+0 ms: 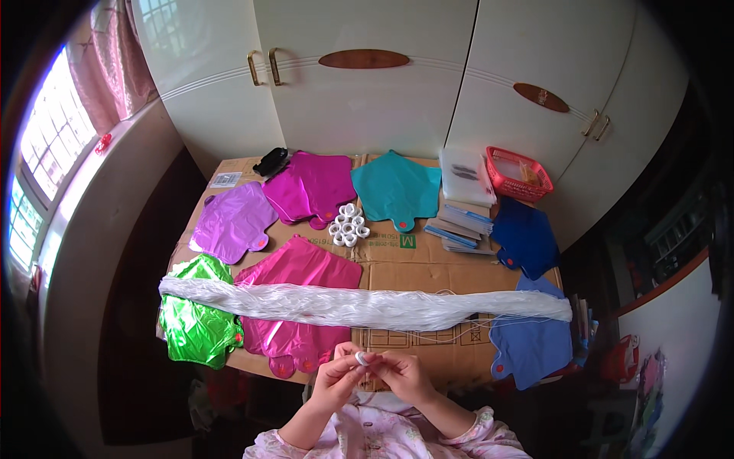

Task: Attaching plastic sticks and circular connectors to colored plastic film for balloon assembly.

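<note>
Currently, the left hand [339,379] pinches a white ring [360,357] by the near edge of the cardboard [420,268], right hand [402,375] against it, grip unclear — apparently fingertip handling, next calling for light, steady pressure.

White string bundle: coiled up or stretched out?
Stretched out: the bundle runs across the cardboard, one end over the green foil, the other over the light blue foil.
</note>
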The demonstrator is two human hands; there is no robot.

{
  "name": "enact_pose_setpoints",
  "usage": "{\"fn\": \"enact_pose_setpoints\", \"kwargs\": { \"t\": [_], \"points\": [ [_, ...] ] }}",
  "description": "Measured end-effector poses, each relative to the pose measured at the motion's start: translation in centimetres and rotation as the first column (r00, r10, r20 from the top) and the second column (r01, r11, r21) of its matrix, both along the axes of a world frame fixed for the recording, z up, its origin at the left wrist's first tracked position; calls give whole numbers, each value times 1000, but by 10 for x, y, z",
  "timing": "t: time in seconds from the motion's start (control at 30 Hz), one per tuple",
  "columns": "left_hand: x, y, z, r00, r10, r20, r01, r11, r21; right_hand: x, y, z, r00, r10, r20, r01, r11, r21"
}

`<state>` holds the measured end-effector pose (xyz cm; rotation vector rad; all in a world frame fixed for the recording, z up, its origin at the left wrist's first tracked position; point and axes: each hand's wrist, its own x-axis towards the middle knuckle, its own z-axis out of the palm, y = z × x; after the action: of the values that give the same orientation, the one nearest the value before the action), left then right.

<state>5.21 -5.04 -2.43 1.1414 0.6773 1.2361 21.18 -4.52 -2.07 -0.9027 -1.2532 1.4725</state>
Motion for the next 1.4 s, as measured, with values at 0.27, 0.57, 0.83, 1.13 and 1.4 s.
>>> {"fn": "enact_pose_setpoints", "kwargs": {
  "t": [0.27, 0.57, 0.83, 1.13, 1.4],
  "points": [
    [-8, 6, -1, 985, -117, 123, 135, 980, -146, 26, 5, 22, 935, 203, 290, -280, 926, 253],
    [-19, 9, 24, 919, -394, -9, 391, 914, -113, 35, 31, 49, 877, 470, 97, -480, 857, 187],
    [-30, 8, 11, 871, -489, 50, 477, 816, -327, 30, 20, 41, 859, 497, -121, -510, 850, -128],
    [-25, 10, 4, 832, -446, 330, 546, 763, -346, 26, 11, 38, 915, 376, -147, -397, 903, -164],
    [-17, 15, 14, 855, -365, 369, 460, 861, -215, 20, 12, 37, 952, 306, -18, -304, 935, -181]
  ]
}}
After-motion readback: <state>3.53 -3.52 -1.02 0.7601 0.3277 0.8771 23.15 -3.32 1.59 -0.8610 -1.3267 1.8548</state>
